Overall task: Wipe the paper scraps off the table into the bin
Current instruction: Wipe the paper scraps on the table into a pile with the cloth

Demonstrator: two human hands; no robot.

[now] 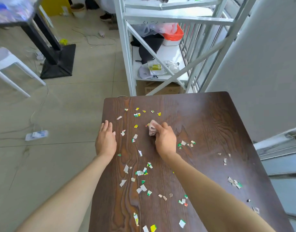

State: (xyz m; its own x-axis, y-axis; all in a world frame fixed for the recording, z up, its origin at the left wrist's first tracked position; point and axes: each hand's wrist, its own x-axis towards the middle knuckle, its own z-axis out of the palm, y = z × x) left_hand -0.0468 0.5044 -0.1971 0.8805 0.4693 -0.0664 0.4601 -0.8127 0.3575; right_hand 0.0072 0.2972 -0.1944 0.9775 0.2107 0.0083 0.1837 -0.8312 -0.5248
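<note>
Paper scraps (140,172) scattered around both hands, right hand (165,139) gripping crumpled cloth (152,129), left hand (105,141) flat, open at table (210,124) edge

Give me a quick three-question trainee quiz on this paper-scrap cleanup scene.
1. True or false: the right hand grips a crumpled pinkish cloth.
2. Where is the open left hand? A) flat at the dark wooden table's left edge B) on the white metal shelf
3. Fill in: the torn paper scraps lie ___ the table.

Key: 1 true; 2 A; 3 on.
</note>
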